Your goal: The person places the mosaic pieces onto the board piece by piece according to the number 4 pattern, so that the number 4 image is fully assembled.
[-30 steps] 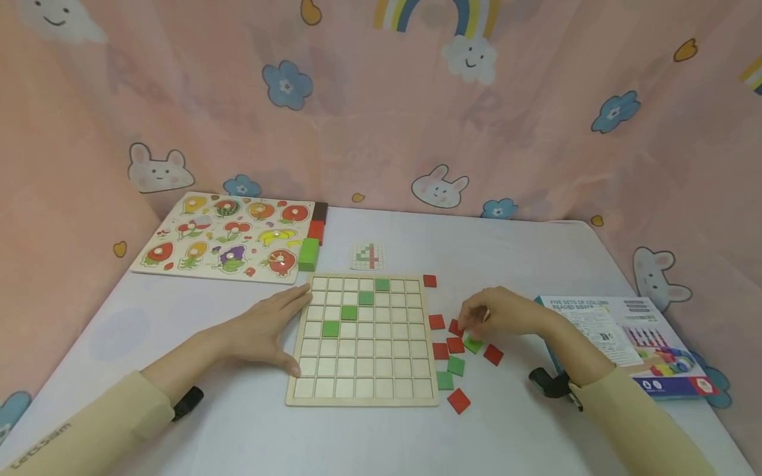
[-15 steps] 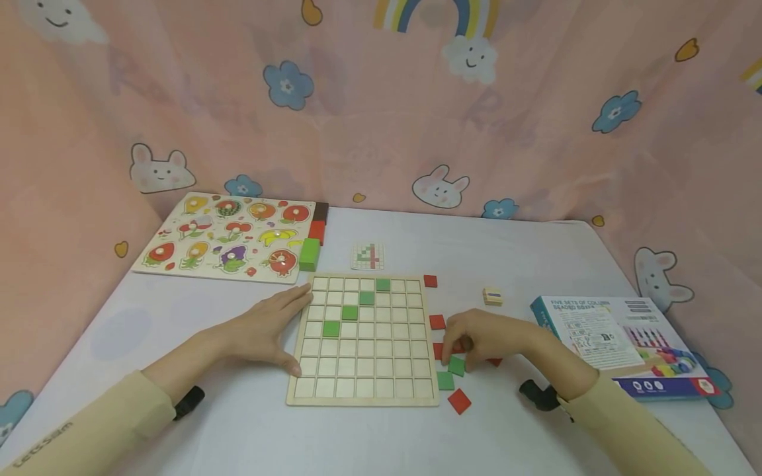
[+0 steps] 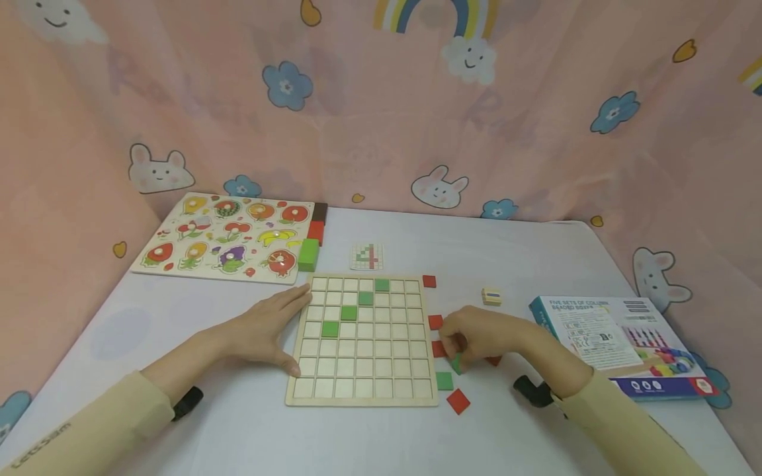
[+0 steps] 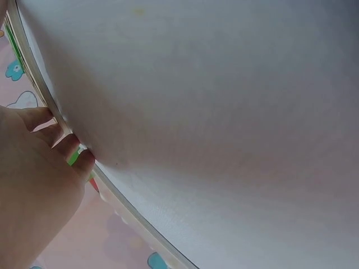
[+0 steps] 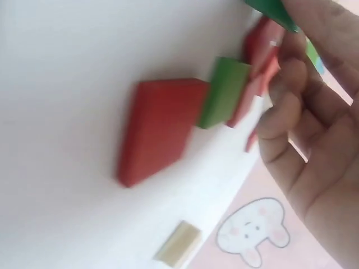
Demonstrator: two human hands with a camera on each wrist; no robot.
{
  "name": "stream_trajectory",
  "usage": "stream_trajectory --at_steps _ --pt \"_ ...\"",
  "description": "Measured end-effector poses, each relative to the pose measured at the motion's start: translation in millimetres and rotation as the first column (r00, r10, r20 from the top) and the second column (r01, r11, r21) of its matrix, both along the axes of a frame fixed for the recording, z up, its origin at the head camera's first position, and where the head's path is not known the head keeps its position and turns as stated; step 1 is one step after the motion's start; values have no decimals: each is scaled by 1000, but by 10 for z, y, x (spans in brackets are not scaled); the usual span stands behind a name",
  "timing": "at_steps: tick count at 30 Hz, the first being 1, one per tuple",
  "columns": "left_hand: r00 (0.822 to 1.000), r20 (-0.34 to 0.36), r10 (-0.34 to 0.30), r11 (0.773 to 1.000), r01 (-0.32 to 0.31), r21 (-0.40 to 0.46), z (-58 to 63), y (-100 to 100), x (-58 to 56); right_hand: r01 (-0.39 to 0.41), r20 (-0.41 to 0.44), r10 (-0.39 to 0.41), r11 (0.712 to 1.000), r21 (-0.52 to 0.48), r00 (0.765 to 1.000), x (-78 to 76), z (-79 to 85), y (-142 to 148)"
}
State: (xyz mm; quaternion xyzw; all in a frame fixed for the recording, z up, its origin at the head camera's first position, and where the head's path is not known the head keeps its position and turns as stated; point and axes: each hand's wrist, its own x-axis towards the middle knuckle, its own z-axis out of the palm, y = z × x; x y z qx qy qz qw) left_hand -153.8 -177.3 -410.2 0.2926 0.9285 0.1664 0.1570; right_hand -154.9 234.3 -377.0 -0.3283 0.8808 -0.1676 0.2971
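Note:
A wooden grid board (image 3: 363,400) lies on the white table, with several green tiles (image 3: 348,313) set in a diagonal line in its cells. My left hand (image 3: 262,334) rests along the board's left edge, thumb and fingers spread. In the left wrist view, its fingertips (image 4: 84,162) touch that edge. Right of the board, my right hand (image 3: 485,334) pinches a green tile (image 3: 456,363), tilted up on edge. The right wrist view shows this green tile (image 5: 275,12) at the fingertips. Loose red tiles (image 5: 162,131) and another green tile (image 5: 224,92) lie close by, partly hidden by the hand in the head view.
Beyond the board lies a small pattern card (image 3: 368,256). A fruit puzzle (image 3: 226,238) lies at the back left, beside a green block (image 3: 308,254), a red one and a dark one. On the right are a small wooden block (image 3: 491,296) and a printed box (image 3: 619,344).
My right hand has moved left and nearer among the loose tiles, and a green tile has been tipped up in its fingers. The small wooden block has come into view. My left hand stays put.

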Motion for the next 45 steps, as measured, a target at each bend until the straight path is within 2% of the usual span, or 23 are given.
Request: stream_trajectory --at_steps 4,6,10,16,20,26,33,39,45 --pt "1000 5 -1 1000 1 4 1 2 0 31 19 -31 999 27 999 -26 83 -69" --pt "1000 5 -3 1000 3 7 4 5 1 53 22 -54 999 7 998 -52 119 -129" --pt "1000 2 -6 1000 6 13 4 5 5 80 -14 -82 990 -115 997 -130 144 -307" --pt "1000 2 7 1000 -7 11 6 -18 26 112 -92 -143 953 -281 985 -230 80 -734" --pt "1000 -1 6 1000 -6 11 4 -25 28 143 -90 -184 927 -346 979 -240 7 -1048" --pt "1000 0 -2 1000 2 23 -2 -17 11 155 -64 -188 925 -348 980 -189 -14 -1406" --pt "1000 -8 -15 1000 15 27 -15 -31 0 153 -45 -179 929 -336 983 -136 -29 -1670" --pt "1000 -2 -14 999 14 32 -23 -31 -4 187 9 -194 931 -313 981 -46 -47 -1785" --pt "1000 1 -12 999 12 35 -12 -30 3 150 -47 -171 946 -286 984 2 -46 -1808"
